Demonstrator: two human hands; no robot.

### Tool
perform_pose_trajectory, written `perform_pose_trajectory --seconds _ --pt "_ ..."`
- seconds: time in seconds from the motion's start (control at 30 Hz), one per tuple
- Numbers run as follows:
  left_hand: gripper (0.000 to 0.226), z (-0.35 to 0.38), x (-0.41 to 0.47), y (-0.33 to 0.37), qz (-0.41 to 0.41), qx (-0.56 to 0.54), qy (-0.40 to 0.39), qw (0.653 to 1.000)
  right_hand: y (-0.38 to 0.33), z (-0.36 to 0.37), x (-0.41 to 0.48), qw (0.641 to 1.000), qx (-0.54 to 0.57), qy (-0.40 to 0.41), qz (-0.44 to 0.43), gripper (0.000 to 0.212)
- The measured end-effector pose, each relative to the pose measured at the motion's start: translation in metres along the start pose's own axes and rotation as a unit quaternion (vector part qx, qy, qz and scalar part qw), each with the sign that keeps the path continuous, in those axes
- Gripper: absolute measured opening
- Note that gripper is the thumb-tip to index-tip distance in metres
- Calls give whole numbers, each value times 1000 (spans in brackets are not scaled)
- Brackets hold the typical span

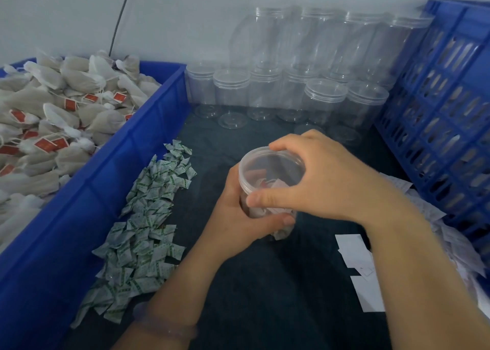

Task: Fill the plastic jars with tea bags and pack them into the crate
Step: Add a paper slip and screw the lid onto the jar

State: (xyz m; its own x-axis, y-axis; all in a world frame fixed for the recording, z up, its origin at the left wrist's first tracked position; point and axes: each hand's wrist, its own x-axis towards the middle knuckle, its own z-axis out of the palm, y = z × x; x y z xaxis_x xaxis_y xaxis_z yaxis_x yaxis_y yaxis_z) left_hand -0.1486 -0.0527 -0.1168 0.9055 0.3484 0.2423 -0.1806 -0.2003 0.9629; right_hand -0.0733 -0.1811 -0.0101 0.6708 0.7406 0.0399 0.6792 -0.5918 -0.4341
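Head view: the left hand (238, 217) grips a filled jar (269, 211) at mid-table, and the right hand (320, 180) curls round its lid (270, 162). Many empty jars (265, 92) wait behind. I judge most work remains. The crate (437, 111) contents are unclear.

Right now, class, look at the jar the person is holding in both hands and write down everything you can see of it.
The jar is round, clear plastic, roughly upright and seen from above. A clear lid sits on its mouth, and the right hand curls fingers and thumb round the lid's rim. The left hand grips the body. Tea bags with red tags show through. It is over the dark cloth; whether its base touches is unclear.
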Motion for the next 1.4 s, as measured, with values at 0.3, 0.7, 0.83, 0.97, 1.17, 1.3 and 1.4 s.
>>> perform_pose_trajectory --seconds 0.3,0.7,0.83,0.97,1.17,1.3,1.4 --pt "81 -2 0 0 -3 -10 -13 1000 17 -13 -3 999 11 6 -31 87" --pt "69 -1 4 2 44 27 -12 999 17 18 15 979 149 24 -135 62" --pt "55 0 4 4 53 30 -18 998 12 25 17 983 122 62 -126 66" --pt "82 -8 7 1 27 30 -38 998 8 26 14 986 56 38 -152 70" --pt "62 1 6 4 29 48 -5 998 2 31 13 988 64 53 -133 63" --pt "77 -1 1 2 4 40 42 998 -3 40 10 983 76 116 -123 54" --pt "70 -3 2 8 35 29 26 999 -6 42 12 983 60 120 -122 54"
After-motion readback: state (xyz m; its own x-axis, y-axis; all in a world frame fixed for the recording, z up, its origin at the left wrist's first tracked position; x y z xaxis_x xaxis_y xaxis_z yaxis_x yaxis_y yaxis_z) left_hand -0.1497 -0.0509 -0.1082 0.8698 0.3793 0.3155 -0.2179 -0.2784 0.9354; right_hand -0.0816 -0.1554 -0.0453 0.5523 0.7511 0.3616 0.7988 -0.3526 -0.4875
